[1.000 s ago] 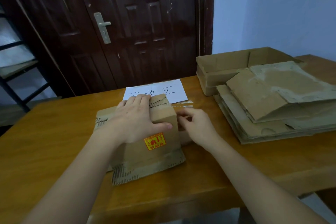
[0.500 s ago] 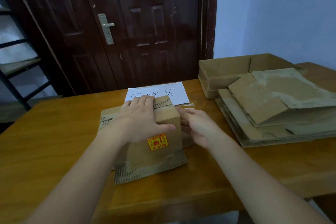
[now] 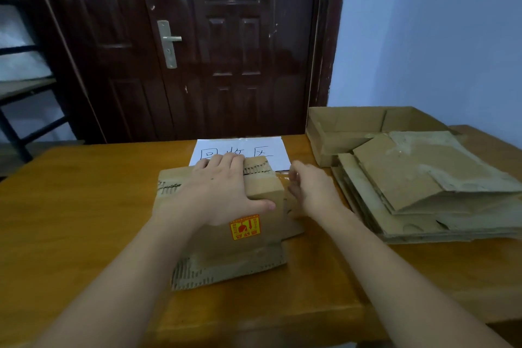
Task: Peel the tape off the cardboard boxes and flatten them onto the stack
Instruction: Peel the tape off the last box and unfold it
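Observation:
A small worn cardboard box [image 3: 254,248] with a red and yellow sticker stands on the wooden table [image 3: 84,220] in front of me. My left hand [image 3: 223,192] lies flat on its top and presses down, thumb along the front edge. My right hand [image 3: 313,192] is at the box's right side with its fingers curled, and seems to pinch a strip of clear tape [image 3: 282,176] at the top right corner. To the right lies the stack of flattened boxes [image 3: 423,192].
An open shallow cardboard box [image 3: 347,121] stands behind the stack. A white paper sign [image 3: 271,147] with handwriting lies just beyond the box. A dark door [image 3: 226,51] is behind the table, and a metal shelf [image 3: 17,87] stands at the far left.
My right hand's fingers have curled again at the box's top right corner. My left hand has kept pressing on the box. The view has tilted up a little.

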Motion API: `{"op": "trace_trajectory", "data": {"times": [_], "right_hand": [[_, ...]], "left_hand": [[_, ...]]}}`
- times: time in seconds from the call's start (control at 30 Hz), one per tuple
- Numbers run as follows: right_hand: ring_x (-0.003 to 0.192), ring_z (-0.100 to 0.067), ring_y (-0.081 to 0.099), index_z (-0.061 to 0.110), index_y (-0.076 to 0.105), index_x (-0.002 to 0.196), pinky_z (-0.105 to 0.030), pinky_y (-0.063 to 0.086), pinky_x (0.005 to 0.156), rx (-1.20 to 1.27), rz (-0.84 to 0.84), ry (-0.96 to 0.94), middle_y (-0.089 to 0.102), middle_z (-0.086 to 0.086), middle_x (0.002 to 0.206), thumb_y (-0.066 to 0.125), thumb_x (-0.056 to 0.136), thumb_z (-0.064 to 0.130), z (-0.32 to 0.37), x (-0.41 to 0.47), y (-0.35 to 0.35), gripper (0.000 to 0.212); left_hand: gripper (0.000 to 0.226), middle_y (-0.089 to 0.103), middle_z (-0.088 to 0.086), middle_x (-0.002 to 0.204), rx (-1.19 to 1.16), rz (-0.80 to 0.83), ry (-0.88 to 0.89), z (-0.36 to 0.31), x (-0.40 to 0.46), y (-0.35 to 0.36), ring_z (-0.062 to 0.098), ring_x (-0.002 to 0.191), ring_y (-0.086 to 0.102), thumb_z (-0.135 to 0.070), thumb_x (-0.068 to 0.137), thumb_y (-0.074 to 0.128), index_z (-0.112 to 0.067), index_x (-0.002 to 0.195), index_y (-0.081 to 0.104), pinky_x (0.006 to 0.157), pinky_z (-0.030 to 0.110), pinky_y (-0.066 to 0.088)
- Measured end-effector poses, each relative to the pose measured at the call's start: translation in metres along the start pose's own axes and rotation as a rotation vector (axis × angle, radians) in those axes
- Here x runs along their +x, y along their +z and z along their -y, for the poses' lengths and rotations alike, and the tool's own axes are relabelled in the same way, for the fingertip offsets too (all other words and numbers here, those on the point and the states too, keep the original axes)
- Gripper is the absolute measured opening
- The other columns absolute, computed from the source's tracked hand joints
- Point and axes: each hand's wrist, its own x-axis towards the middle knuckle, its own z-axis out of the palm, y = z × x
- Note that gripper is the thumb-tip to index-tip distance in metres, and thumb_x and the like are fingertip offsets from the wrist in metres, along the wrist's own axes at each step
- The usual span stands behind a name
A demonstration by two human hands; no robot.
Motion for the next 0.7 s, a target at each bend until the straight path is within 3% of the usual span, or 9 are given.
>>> {"op": "trace_trajectory", "data": {"times": [0.07, 0.13, 0.27, 0.37, 0.53, 0.7], "right_hand": [[0.084, -0.01, 0.057, 0.026, 0.067, 0.098, -0.021, 0.046, 0.067, 0.114, -0.063, -0.004, 0.063, 0.004, 0.1, 0.077, 0.089, 0.022, 0.001, 0.014, -0.016, 0.014], [0.084, -0.008, 0.06, 0.016, 0.078, 0.1, -0.025, 0.051, 0.08, 0.208, -0.117, -0.003, 0.07, 0.001, 0.099, 0.072, 0.094, 0.021, 0.001, 0.032, -0.032, 0.011], [0.101, -0.013, 0.061, 0.01, 0.078, 0.107, -0.024, 0.042, 0.09, 0.301, -0.267, 0.074, 0.073, -0.003, 0.11, 0.058, 0.102, 0.013, -0.011, 0.078, -0.058, 0.021], [0.104, -0.016, 0.06, 0.011, 0.074, 0.107, -0.026, 0.046, 0.092, 0.332, -0.337, 0.214, 0.069, -0.004, 0.111, 0.058, 0.099, 0.007, -0.029, 0.116, -0.066, 0.019], [0.098, -0.024, 0.065, 0.018, 0.069, 0.084, -0.038, 0.056, 0.087, 0.157, -0.249, 0.345, 0.067, -0.004, 0.099, 0.065, 0.092, 0.003, -0.057, 0.152, -0.063, 0.017], [0.082, -0.024, 0.065, 0.011, 0.075, 0.097, -0.037, 0.059, 0.076, -0.082, -0.126, 0.334, 0.067, -0.006, 0.089, 0.064, 0.096, 0.009, -0.071, 0.16, -0.05, 0.011]], "left_hand": [[0.131, 0.041, -0.003, 0.154, 0.006, -0.021, -0.003, 0.001, 0.002, 0.003, 0.021, 0.139, 0.038, -0.109, 0.056, 0.016, -0.022, 0.154, 0.029, 0.117, 0.046, 0.029], [0.131, 0.043, -0.003, 0.152, 0.005, -0.044, -0.007, 0.002, 0.003, 0.007, 0.021, 0.137, 0.04, -0.11, 0.055, 0.014, -0.023, 0.152, 0.031, 0.116, 0.046, 0.03], [0.13, 0.045, -0.003, 0.151, -0.02, -0.057, -0.003, 0.003, 0.005, 0.01, 0.022, 0.136, 0.041, -0.11, 0.055, 0.014, -0.024, 0.15, 0.033, 0.117, 0.047, 0.03], [0.129, 0.043, -0.003, 0.152, -0.022, -0.06, 0.004, 0.002, 0.004, 0.01, 0.022, 0.137, 0.039, -0.109, 0.056, 0.015, -0.023, 0.151, 0.032, 0.118, 0.047, 0.028], [0.128, 0.041, -0.004, 0.153, -0.038, -0.073, 0.008, 0.002, 0.003, 0.01, 0.021, 0.139, 0.037, -0.108, 0.058, 0.016, -0.023, 0.153, 0.03, 0.119, 0.046, 0.025], [0.125, 0.041, -0.006, 0.151, -0.05, -0.079, 0.013, 0.002, 0.004, 0.013, 0.019, 0.136, 0.037, -0.108, 0.058, 0.016, -0.025, 0.151, 0.03, 0.119, 0.046, 0.024]]}}
